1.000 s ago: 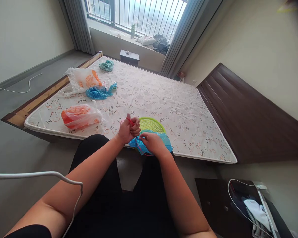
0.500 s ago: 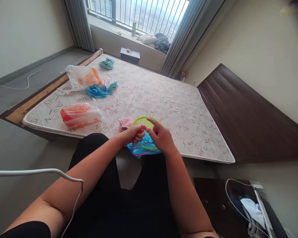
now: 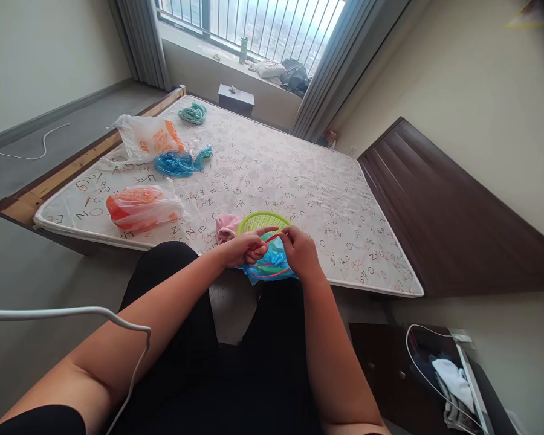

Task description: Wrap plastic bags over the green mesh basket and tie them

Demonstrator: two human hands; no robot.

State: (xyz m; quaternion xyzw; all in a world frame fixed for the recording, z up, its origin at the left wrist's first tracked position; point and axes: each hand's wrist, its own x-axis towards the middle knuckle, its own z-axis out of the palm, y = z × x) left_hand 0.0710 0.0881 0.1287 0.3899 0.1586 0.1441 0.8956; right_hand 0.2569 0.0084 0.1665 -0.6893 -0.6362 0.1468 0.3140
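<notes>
Between my two hands a short length of red cord (image 3: 272,238) is drawn tight. My left hand (image 3: 249,248) is closed on one part of it, its index finger stretched out to the right. The fingertips of my right hand (image 3: 298,249) pinch the other part. More of the cord loops down over a blue plastic bag (image 3: 272,269) just below my hands, at the mattress edge above my knees. Right behind them stands a lime-green mesh basket (image 3: 263,219), partly hidden by my fingers. A pink cloth (image 3: 228,228) lies against its left side.
Farther left on the lettered mattress (image 3: 335,199) lie a red-and-white plastic bag (image 3: 138,207), a crumpled blue bag (image 3: 176,164), a white bag with orange print (image 3: 149,138) and a coiled teal cloth (image 3: 193,113). A white cable (image 3: 72,313) crosses my left forearm. The dark headboard (image 3: 457,217) rises at right.
My right hand has shifted slightly right and its fingers have closed in a pinch on the red cord. My left index finger now extends, and the cord between the hands is longer.
</notes>
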